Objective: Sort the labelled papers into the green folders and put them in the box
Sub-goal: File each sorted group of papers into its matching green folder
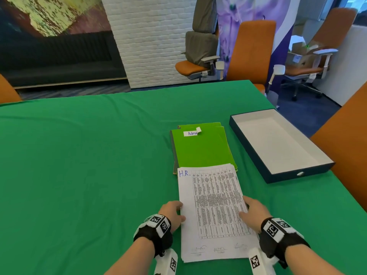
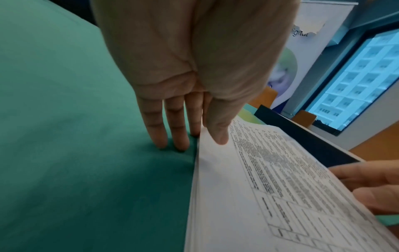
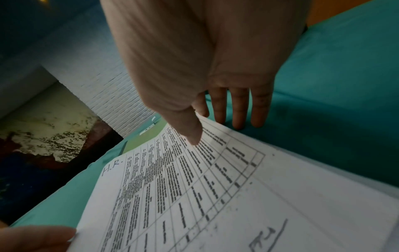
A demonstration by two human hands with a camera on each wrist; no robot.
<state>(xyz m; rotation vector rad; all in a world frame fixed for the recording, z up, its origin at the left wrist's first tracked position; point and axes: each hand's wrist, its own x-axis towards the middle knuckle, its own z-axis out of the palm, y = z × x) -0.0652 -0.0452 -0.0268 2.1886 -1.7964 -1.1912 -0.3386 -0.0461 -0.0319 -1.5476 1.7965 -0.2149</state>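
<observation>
A stack of printed papers (image 1: 214, 205) marked "H.R." lies on the green cloth in front of me, its far end over a pile of green folders (image 1: 200, 149). The top folder bears an "Admin" label (image 1: 191, 133). My left hand (image 1: 174, 212) holds the stack's left edge: the thumb (image 2: 219, 136) lies on top and the straight fingers reach the cloth beside it. My right hand (image 1: 250, 210) holds the right edge, thumb (image 3: 192, 136) on the sheet, fingers past and below the edge. An open dark box (image 1: 282, 177) with a white inside lies to the right.
The green-covered table (image 1: 79, 165) stretches wide to the left. An orange chair (image 1: 252, 52) stands behind the far edge and another orange chair back (image 1: 347, 145) rises just right of the box. More office chairs and cartons stand farther off.
</observation>
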